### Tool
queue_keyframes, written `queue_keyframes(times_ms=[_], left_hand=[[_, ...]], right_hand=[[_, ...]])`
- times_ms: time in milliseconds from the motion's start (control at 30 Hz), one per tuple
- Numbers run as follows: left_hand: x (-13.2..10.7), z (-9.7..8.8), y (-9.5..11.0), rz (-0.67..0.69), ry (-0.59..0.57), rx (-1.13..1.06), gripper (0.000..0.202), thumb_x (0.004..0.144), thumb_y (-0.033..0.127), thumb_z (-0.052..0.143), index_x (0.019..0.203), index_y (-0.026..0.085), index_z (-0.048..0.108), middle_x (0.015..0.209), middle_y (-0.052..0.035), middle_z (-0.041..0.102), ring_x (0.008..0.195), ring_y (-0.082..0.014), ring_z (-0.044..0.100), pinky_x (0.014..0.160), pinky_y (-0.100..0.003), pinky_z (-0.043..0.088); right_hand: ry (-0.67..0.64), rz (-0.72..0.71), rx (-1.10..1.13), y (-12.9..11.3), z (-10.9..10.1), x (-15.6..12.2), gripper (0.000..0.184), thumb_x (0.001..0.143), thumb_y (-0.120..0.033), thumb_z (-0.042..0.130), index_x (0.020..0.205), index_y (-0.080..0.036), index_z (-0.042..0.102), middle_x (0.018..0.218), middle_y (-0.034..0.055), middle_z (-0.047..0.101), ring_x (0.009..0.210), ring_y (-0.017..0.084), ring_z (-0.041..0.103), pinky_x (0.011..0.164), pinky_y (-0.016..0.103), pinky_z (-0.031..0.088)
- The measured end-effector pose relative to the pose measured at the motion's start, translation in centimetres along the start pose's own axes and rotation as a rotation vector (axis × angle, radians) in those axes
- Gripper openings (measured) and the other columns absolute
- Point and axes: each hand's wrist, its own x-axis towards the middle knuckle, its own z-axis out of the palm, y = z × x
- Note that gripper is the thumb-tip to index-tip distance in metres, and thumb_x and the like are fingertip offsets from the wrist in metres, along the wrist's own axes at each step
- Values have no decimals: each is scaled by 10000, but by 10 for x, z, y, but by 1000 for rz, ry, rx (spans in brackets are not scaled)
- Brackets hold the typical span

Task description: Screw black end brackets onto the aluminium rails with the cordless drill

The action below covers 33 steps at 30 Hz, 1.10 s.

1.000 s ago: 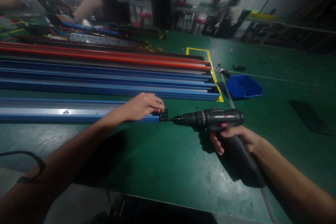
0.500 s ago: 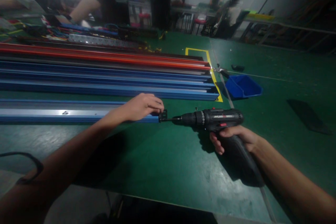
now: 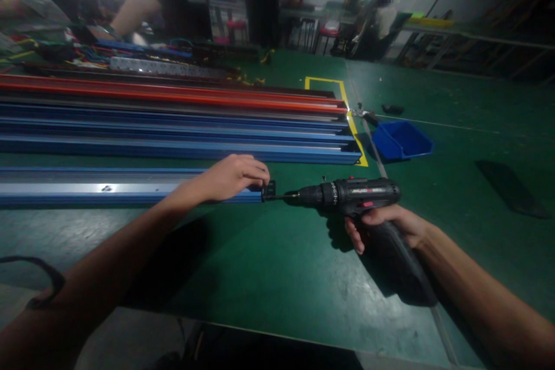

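Observation:
A long blue metal profile (image 3: 87, 189) lies along the green table (image 3: 277, 266) at the left. At its right end sits a small black end cap (image 3: 270, 189). Over that end rests my left hand (image 3: 234, 177), its fingers bent and pressed onto the cap. My right hand (image 3: 390, 224) is wrapped round the handle of a black cordless drill (image 3: 368, 191), which lies level and points left. The thin bit (image 3: 281, 196) reaches the end cap; whether it sits in a screw is too small to tell.
Several blue profiles (image 3: 182, 141) and a red profile (image 3: 182, 94) lie behind, near yellow tape (image 3: 363, 156). A blue bin (image 3: 403, 140) stands at the right, with a dark flat piece (image 3: 511, 191) beyond. A co-worker's arm (image 3: 134, 11) shows at the back left.
Both hands, the drill and the profile hold nearly the same positions. The whole view has shifted very slightly; the bit stays at the end cap.

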Motion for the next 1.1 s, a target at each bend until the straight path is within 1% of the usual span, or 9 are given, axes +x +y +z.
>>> queue_keyframes(times_ms=[233,433,567,733,967,1100], left_hand=[[1,-1,4,8,6,-26,218,1001,262,564,977,261,781,1067,-5,769,900,-162,631,830,-299,472],[-1,-1,2,5,-3,-27,224,1009,243,548,968,253,768,1061,-2,762,920,-164,618,848,-302,461],[0,-1,3,0,-1,-20,222,1009,232,545,959,245,760,1076,-2,758,947,-168,615,860,-306,458],[1,-2,6,-6,-14,-7,208,1005,232,555,928,240,747,1046,6,756,922,-167,610,840,-300,453],[0,-2,5,-6,-4,-12,227,1008,230,535,945,239,753,1075,-5,758,935,-166,618,845,-291,463],[-1,-1,2,8,-4,9,225,1010,234,538,953,243,755,1097,-6,756,955,-169,621,853,-292,464]], right_hand=[[-36,9,40,0,-1,0,265,920,-232,668,1081,-29,725,963,136,748,895,225,754,856,324,586],[-6,-17,-45,0,-1,0,265,918,-250,663,1062,-37,729,943,123,748,857,217,749,828,322,584],[-6,0,-4,0,0,0,261,916,-246,684,1062,-31,714,950,133,743,868,219,751,836,332,588],[-16,13,46,1,0,0,245,919,-245,694,1048,-37,711,929,120,735,863,228,759,833,334,586],[34,8,-2,1,0,-1,256,905,-255,709,1036,-35,724,904,118,744,822,220,755,787,322,586],[19,6,-12,0,-1,-1,253,910,-257,703,1038,-39,714,900,118,742,815,209,747,778,319,582]])
